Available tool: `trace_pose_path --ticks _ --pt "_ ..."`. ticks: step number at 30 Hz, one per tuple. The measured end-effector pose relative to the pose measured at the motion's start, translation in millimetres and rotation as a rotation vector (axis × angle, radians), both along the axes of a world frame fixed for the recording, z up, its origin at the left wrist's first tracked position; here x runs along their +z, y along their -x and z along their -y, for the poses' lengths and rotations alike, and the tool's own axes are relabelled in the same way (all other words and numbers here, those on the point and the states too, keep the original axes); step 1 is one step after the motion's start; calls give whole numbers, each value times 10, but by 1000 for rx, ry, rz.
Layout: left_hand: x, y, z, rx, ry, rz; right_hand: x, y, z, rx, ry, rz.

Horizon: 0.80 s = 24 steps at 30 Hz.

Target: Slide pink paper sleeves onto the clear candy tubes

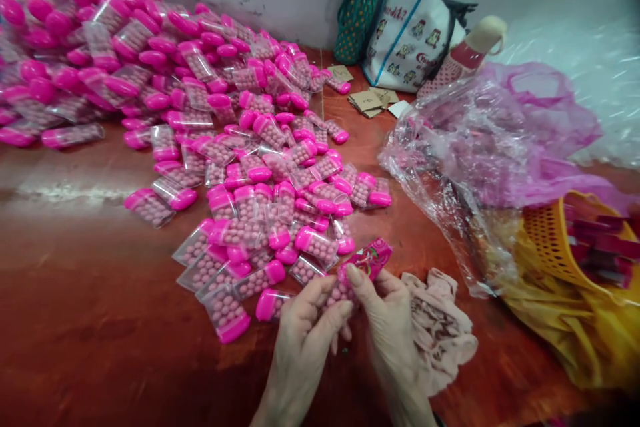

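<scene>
Both hands meet at the lower middle over a red-brown surface. Between them is a clear candy container [340, 291] filled with small pink balls. My left hand [313, 327] has its fingers closed around the container's lower part. My right hand [383, 307] pinches a printed pink wrapper [373, 257] at the container's upper end, thumb on top. Just beyond the hands lies a large heap of similar containers with bright pink caps [250, 213], stretching back to the far left. Part of the held container is hidden by the fingers.
A crumpled beige cloth [440, 330] lies right of my right hand. Further right are a yellow basket [547, 240] with dark pink pieces, a yellow bag [565, 333] and crumpled clear and pink plastic [465, 140]. Cardboard pieces [367, 102], a white bag [407, 33] and a wall stand behind.
</scene>
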<state>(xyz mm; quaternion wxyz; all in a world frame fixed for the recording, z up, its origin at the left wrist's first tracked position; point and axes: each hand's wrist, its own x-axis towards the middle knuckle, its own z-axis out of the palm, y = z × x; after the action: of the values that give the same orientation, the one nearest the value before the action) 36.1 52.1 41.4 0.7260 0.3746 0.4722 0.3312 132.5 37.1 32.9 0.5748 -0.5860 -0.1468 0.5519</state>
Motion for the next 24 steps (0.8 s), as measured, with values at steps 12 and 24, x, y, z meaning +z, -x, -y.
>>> trace_pose_path --ticks 12,24 --pt "-14 -10 -3 -173 -103 -149 64 -206 0 -39 -98 -69" --pt "-94 -67 27 -15 -48 -18 -93 -82 110 -44 37 32"
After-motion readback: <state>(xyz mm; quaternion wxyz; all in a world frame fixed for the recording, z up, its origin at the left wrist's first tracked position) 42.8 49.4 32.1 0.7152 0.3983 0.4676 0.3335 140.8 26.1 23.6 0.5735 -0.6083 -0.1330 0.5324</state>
